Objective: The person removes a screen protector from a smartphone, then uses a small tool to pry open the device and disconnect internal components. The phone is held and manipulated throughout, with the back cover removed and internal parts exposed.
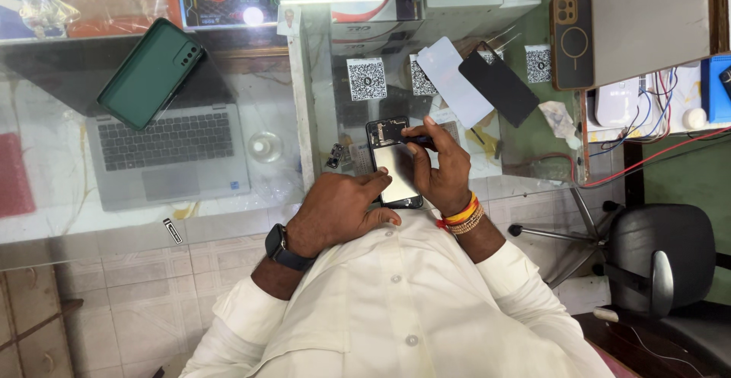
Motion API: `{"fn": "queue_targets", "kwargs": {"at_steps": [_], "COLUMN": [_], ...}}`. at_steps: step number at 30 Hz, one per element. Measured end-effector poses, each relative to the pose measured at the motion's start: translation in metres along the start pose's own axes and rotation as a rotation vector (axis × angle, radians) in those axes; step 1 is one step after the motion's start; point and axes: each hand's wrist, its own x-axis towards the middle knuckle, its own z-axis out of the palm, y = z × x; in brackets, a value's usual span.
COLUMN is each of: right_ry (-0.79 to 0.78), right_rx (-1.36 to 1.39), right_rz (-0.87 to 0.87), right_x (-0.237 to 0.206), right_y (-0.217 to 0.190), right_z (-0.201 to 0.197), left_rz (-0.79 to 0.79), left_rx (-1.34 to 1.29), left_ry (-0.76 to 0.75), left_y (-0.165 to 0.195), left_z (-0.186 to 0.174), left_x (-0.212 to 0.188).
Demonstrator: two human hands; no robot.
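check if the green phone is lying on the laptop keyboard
No, the green phone lies on the glass counter above the laptop screen, clear of the keyboard.

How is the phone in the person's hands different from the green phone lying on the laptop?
The opened phone has its back cover off, showing its inner parts; the green phone is closed inside a green case. The opened phone is held between the left hand and right hand; the green phone lies untouched on the laptop. The opened phone stands nearly straight in view; the green phone lies slanted. Both are back side up.
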Motion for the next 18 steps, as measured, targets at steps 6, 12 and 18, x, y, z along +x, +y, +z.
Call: {"fn": "queue_targets", "kwargs": {"at_steps": [6,12,18], "right_ry": [-0.008,-0.021,-0.184], "right_rx": [-0.015,-0.259,0.096], "right_rz": [0.000,-0.189,-0.103], "right_x": [0.000,0.014,0.029], "right_y": [-0.002,-0.009,-0.019], "right_z": [0.000,-0.007,-0.015], "left_rz": [-0.011,0.003,-0.004], "left_rx": [-0.008,-0.010,-0.008], "left_ry": [-0.003,0.001,-0.012], "left_y": [0.001,0.003,0.007], "left_z": [0.000,-0.001,-0.004], "left_x": [-0.002,-0.001,-0.001]}}
